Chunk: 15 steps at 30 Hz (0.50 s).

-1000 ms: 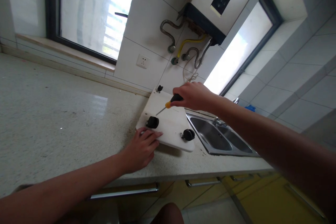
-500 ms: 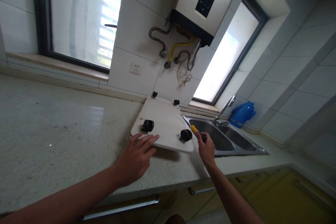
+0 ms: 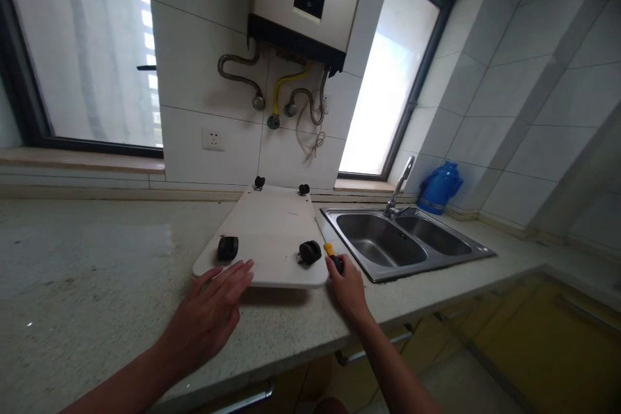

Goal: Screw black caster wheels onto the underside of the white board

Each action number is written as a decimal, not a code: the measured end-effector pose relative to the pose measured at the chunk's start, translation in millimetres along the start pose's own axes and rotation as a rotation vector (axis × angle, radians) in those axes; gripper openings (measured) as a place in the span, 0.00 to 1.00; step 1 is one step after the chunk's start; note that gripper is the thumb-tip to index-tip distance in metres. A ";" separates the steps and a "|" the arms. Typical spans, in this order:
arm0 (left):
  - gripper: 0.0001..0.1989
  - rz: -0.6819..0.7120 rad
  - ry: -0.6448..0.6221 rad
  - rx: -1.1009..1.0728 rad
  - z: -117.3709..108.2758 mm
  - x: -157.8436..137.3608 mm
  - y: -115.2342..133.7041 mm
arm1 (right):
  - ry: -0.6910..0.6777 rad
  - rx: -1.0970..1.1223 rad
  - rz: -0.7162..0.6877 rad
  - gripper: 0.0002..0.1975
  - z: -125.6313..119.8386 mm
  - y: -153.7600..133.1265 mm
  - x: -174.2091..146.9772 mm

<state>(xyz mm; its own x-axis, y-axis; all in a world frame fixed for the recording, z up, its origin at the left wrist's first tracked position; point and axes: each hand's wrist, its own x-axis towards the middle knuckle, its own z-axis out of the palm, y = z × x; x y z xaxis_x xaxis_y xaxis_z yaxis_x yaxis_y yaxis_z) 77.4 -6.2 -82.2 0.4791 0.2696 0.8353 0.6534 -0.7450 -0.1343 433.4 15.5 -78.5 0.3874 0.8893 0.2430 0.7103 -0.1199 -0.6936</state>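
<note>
- The white rectangular board with four black castors point(image 3: 272, 233) lies on the speckled stone counter point(image 3: 97, 259), near its front edge beside the steel sink point(image 3: 402, 242).
- Left hand point(image 3: 208, 314), fingers spread and empty, touches the board's near edge.
- Right hand point(image 3: 347, 284) grips the yellow-and-black screwdriver point(image 3: 332, 255) low at the board's right corner.
- Press the board flat so it can't slide.

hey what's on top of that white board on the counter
Four black caster wheels sit on the white board: two near and two far. The left hand's fingers lie at its near edge. What is beneath the board is covered.
</note>
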 end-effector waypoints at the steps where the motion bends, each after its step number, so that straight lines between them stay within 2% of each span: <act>1: 0.25 0.006 -0.018 0.042 1.8 3.3 0.2 | -0.016 -0.008 0.003 0.20 0.8 -0.3 -0.2; 4: 0.27 0.002 -0.125 0.200 10.6 20.8 4.2 | -0.070 -0.029 0.002 0.20 1.4 -2.4 -1.6; 7: 0.29 -0.061 -0.324 0.317 20.1 48.2 14.6 | -0.122 -0.035 -0.014 0.20 -0.8 -4.5 -3.7; 11: 0.32 -0.201 -0.580 0.330 23.9 86.1 34.1 | -0.163 -0.020 -0.021 0.20 -4.5 -5.7 -4.9; 15: 0.33 -0.279 -0.764 0.312 17.5 116.6 49.3 | -0.164 -0.001 0.002 0.21 -5.8 -5.3 -2.5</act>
<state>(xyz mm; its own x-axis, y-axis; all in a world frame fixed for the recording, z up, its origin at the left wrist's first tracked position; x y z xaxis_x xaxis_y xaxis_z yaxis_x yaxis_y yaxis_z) 175.7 -0.8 -0.8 0.4667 0.8363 0.2879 0.8827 -0.4199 -0.2110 432.1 11.4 -71.4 0.2879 0.9491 0.1273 0.7102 -0.1225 -0.6932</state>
